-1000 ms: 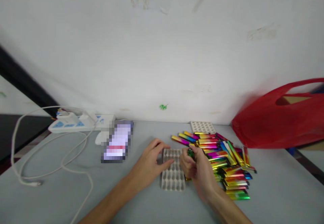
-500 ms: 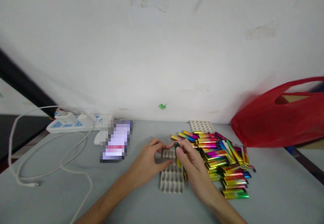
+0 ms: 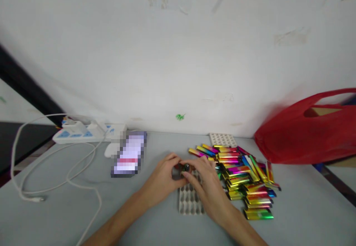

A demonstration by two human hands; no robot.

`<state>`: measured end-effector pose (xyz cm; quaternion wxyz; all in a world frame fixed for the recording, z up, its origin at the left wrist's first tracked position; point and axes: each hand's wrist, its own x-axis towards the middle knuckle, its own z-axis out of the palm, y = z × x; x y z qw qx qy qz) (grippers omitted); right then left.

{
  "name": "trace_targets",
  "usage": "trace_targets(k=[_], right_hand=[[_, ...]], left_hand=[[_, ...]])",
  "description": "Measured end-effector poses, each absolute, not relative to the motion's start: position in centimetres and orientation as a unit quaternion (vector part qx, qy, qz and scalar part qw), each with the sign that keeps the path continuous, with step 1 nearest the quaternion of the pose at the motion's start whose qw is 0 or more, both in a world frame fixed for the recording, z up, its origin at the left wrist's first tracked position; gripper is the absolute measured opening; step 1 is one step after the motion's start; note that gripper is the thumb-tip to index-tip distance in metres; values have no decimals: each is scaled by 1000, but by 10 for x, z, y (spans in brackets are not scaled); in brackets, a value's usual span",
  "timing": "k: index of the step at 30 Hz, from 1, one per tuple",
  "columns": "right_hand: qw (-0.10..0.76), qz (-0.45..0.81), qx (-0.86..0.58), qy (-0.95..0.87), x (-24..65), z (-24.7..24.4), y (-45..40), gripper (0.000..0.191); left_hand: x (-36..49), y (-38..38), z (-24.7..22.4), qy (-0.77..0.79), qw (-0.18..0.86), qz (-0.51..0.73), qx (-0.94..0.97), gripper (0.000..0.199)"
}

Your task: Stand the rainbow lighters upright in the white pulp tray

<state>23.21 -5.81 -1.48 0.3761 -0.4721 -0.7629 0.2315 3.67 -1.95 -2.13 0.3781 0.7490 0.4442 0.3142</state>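
Note:
My right hand (image 3: 207,183) pinches a lighter (image 3: 187,167) by its dark top, over the upper part of a pale plastic tray (image 3: 191,204) with rows of small cells. The lighter looks upright; its lower end is hidden by the fingers. My left hand (image 3: 161,179) curls around the tray's upper left side, thumb over the cells and fingertips close to the lighter. To the right of my right hand lies a loose pile of shiny lighters (image 3: 236,170) in gold, pink, green and blue.
Against the wall stands a second white celled tray (image 3: 222,140). A red bag (image 3: 306,134) sits at the back right. On the left are a phone (image 3: 129,155), a power strip (image 3: 89,133) and a looped white cable (image 3: 96,188).
My right hand has moved left, bringing the lighter toward my left fingertips and tipping it more upright. My left hand has barely moved.

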Motion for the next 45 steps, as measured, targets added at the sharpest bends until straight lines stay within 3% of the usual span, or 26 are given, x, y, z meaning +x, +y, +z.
trace_targets(k=[7,11,16,22,31,38,45], right_hand=[[378,231,-477,-759,232,-22,-57,49],[370,200,-486,-766,234,-17,-59,45],[356,74,-546,-755,241,-12,-56,35],[241,-42,-583,-775,270,-5,-42,29],[157,77,-524,-833,308,13,-53,38],[137,31,-530,-836,307,4,-50,25],[121,-20,-517,-847,299,-1,-37,25]], left_hand=[[37,-18,-23,441,368,322,753,17],[35,-18,-23,440,369,315,756,13],[36,-18,-21,458,366,303,751,27],[34,-17,-20,457,373,298,751,28],[33,-14,-21,457,382,301,745,30],[31,-14,-20,458,377,295,749,29],[31,-11,-18,473,381,293,739,30]])
